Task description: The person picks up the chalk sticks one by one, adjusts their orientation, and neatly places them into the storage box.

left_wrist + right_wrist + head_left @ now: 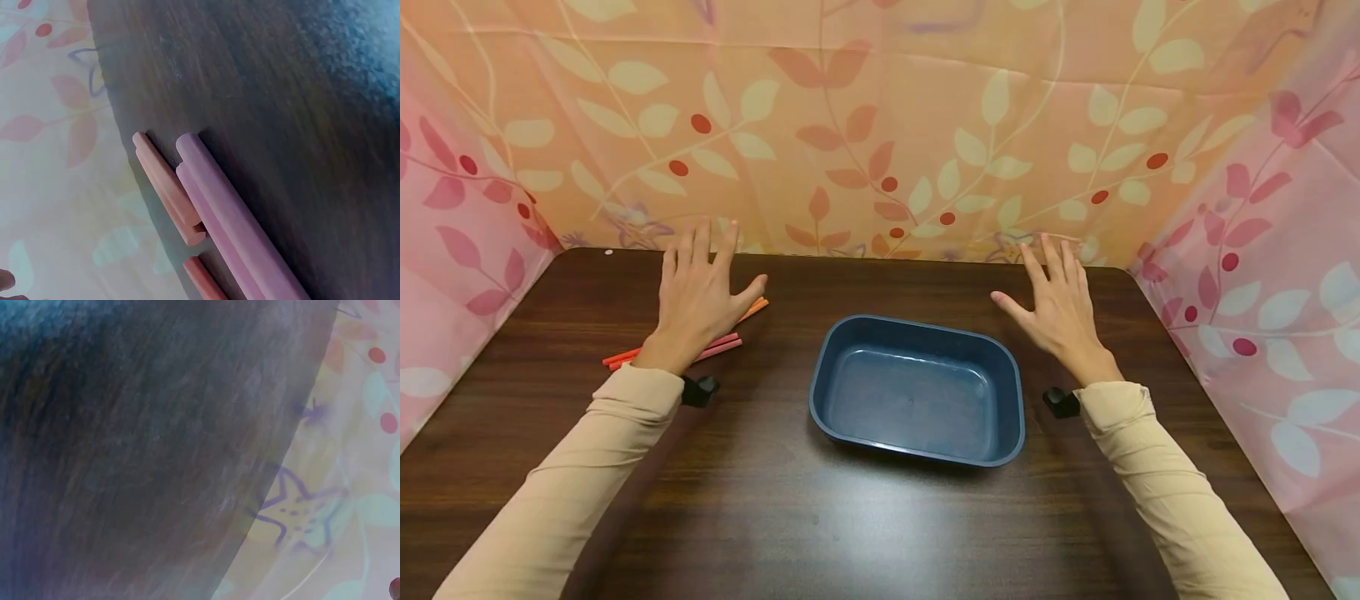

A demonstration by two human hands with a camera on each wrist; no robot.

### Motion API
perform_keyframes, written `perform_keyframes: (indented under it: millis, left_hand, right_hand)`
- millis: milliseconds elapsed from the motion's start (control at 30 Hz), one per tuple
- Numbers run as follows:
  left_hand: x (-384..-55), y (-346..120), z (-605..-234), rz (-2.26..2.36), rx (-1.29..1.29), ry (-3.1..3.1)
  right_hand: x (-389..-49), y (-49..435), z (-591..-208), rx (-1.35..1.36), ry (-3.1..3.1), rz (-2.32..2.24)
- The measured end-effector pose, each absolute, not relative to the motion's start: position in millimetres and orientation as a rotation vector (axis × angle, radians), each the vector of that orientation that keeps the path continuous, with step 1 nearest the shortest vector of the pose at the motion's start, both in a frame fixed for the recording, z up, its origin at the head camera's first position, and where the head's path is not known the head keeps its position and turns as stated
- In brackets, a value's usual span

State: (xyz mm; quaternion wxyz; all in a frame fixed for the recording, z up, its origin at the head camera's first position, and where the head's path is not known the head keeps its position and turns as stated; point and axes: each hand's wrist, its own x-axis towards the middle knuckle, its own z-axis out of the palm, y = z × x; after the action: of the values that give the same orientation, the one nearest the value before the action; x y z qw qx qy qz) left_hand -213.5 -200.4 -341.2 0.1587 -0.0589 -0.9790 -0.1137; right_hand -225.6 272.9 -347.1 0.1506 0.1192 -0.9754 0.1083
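My left hand (696,292), fingers straight and spread, hovers over several coloured sticks at the left of the table, holding nothing. Under it lie pink sticks (718,346), red sticks (621,358) and orange sticks (756,307), partly hidden by the hand and wrist. Up close in the left wrist view, the pink sticks (228,212) run side by side, next to shorter-looking orange sticks (167,187) and the end of a red stick (205,280). My right hand (1060,308) is also spread and holds nothing, beyond the right side of a blue plastic bin (917,400).
The bin stands a little right of centre on the dark wooden table (760,500), with nothing inside. Patterned cloth (880,125) hangs along the table's back and both sides. A small white spot (608,252) shows at the back left edge.
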Motion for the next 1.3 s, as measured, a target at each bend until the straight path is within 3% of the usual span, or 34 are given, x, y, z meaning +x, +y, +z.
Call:
perform_keyframes:
  millis: [1300]
  left_hand:
    - [-179.9,-207.5,-348.1,-0.417,-0.240,-2.722]
  right_hand:
    - [-172.4,275.0,-333.2,0.358,-2.810,0.673]
